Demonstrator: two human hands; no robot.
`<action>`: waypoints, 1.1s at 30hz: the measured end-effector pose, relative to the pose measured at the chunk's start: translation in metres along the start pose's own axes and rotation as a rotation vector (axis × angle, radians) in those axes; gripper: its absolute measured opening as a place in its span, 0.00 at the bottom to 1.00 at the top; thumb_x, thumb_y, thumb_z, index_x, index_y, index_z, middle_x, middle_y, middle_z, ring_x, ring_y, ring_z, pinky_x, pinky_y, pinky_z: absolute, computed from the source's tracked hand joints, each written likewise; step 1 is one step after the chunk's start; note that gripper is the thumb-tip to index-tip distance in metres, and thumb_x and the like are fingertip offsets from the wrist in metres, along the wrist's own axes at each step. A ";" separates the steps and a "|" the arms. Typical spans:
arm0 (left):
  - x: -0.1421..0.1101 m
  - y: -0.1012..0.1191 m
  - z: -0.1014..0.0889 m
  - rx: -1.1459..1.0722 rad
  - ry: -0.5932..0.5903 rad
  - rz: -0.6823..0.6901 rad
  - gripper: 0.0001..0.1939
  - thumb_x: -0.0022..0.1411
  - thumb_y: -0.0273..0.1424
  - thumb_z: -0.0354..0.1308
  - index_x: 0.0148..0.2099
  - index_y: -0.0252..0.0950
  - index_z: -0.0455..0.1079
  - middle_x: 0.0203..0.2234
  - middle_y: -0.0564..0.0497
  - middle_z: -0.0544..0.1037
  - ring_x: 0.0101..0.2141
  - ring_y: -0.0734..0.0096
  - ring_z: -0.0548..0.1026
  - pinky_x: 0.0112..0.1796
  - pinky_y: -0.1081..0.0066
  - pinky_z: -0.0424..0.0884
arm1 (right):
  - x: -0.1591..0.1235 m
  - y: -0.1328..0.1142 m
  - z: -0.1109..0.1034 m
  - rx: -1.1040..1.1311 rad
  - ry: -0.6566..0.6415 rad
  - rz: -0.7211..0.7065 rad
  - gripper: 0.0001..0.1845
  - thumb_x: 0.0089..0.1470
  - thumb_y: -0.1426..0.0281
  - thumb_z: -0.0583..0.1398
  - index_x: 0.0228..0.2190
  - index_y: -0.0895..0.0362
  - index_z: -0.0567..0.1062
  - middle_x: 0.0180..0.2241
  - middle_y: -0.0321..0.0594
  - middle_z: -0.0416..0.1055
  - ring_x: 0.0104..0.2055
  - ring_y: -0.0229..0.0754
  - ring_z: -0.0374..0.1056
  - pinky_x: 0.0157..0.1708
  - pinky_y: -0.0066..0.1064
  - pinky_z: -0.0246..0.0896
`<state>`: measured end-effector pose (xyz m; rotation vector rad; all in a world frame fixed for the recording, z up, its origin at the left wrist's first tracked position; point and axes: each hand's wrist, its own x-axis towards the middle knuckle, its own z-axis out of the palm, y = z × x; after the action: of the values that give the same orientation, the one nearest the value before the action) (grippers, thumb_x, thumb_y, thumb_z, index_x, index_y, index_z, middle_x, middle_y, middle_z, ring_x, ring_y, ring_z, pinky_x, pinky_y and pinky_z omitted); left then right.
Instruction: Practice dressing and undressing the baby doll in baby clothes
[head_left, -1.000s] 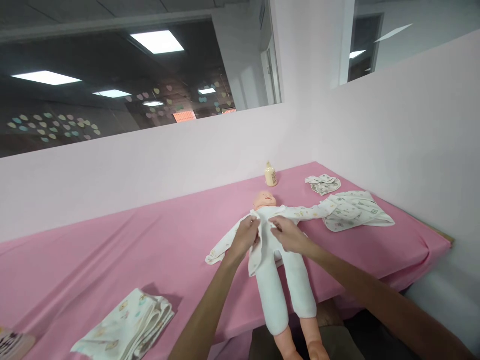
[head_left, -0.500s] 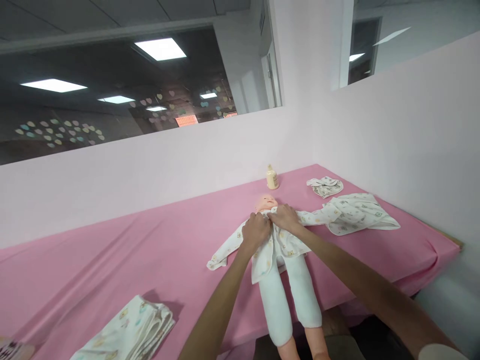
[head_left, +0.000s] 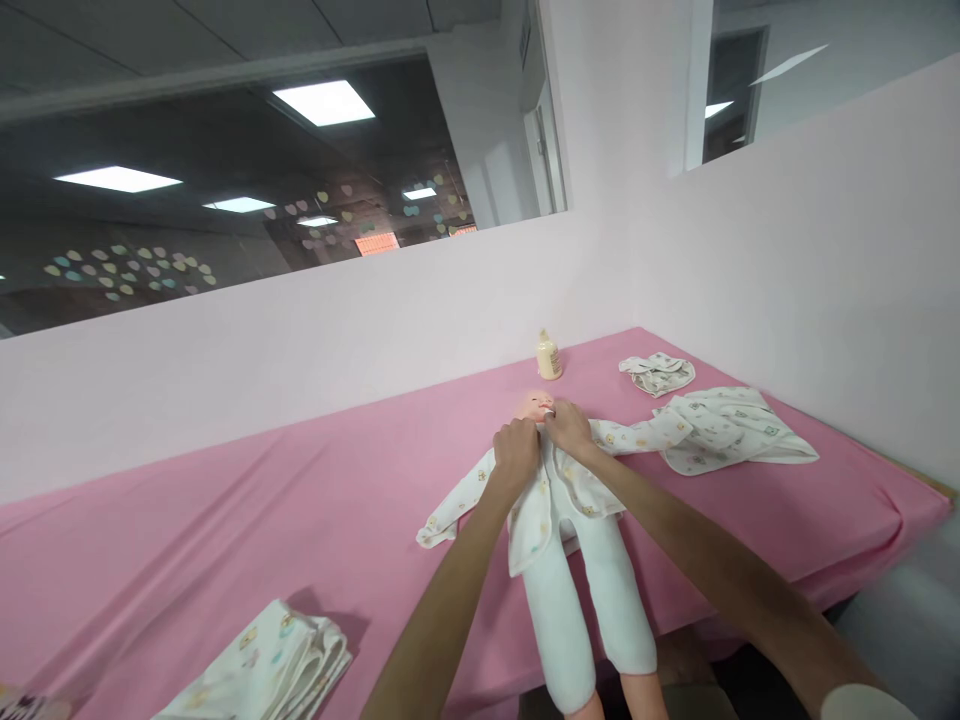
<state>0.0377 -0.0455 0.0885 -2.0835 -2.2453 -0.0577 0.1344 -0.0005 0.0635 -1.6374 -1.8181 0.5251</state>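
On the pink-covered table a baby doll lies on its back, its head toward the wall. It wears a white printed baby jacket, parted at the front over a white body and legs. Both sleeves are spread to the sides. My left hand has its fingers closed on the jacket's edge just below the doll's chin. Close beside it, my right hand pinches the other side of the collar near the chin. The fingertips and the exact fold of cloth in them are partly hidden.
A cream pump bottle stands behind the doll near the wall. At right lie a small folded printed cloth and a larger printed garment touching the sleeve. A folded printed cloth lies front left on the pink sheet.
My right hand has moved slightly up toward the doll's chin, lifting the collar edge. My left hand stays at the neck, a little more upright. The view has shifted slightly.
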 end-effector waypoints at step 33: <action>0.018 -0.020 0.042 -0.244 0.313 0.186 0.15 0.68 0.29 0.41 0.38 0.35 0.70 0.35 0.46 0.76 0.35 0.65 0.73 0.32 0.70 0.58 | -0.017 0.019 0.018 0.606 0.069 -0.254 0.13 0.53 0.72 0.54 0.30 0.56 0.79 0.35 0.39 0.78 0.39 0.42 0.71 0.42 0.32 0.61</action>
<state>0.0154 -0.0262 0.0486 -2.2031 -1.9350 -0.6282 0.1371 -0.0125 0.0345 -0.9900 -1.5758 0.7958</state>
